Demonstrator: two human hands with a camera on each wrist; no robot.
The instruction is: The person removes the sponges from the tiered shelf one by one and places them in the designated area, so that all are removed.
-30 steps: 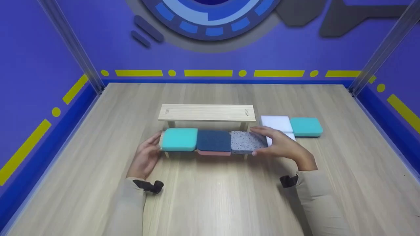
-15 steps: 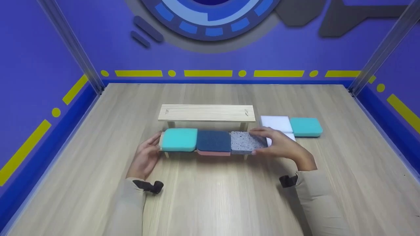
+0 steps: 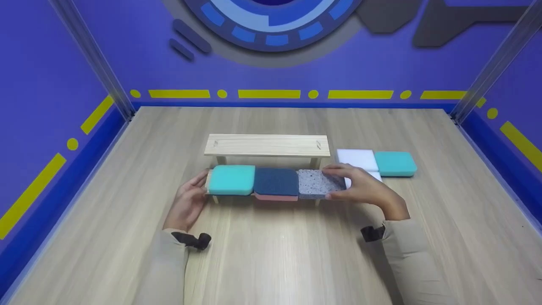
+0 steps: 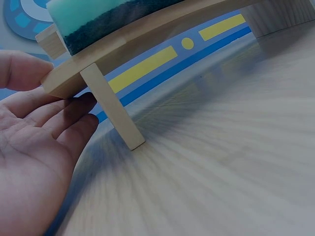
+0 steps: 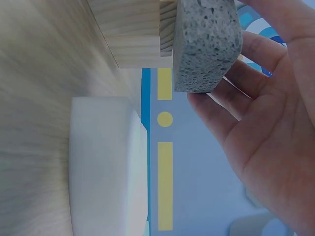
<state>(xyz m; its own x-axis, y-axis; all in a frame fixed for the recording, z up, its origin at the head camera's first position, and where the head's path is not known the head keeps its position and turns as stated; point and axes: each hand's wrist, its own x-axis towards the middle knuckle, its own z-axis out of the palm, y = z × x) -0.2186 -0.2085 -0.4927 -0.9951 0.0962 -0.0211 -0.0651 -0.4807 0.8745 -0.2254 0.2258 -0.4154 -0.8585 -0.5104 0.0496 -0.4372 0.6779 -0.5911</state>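
Bench (image 4: 133,40), nearer | long axis left-right | left hand (image 3: 186,204) pinching its end | right hand (image 3: 367,188) gripping speckled block (image 3: 315,182)

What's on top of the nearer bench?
From the left: a teal sponge, a navy-and-pink sponge and a grey block, which the right hand holds. The top of the bench beneath them can't be seen; a bare sliver shows at its left end.

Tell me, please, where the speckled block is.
In the head view, the right hand holds the speckled block on the front bench, right of the navy-topped sponge.
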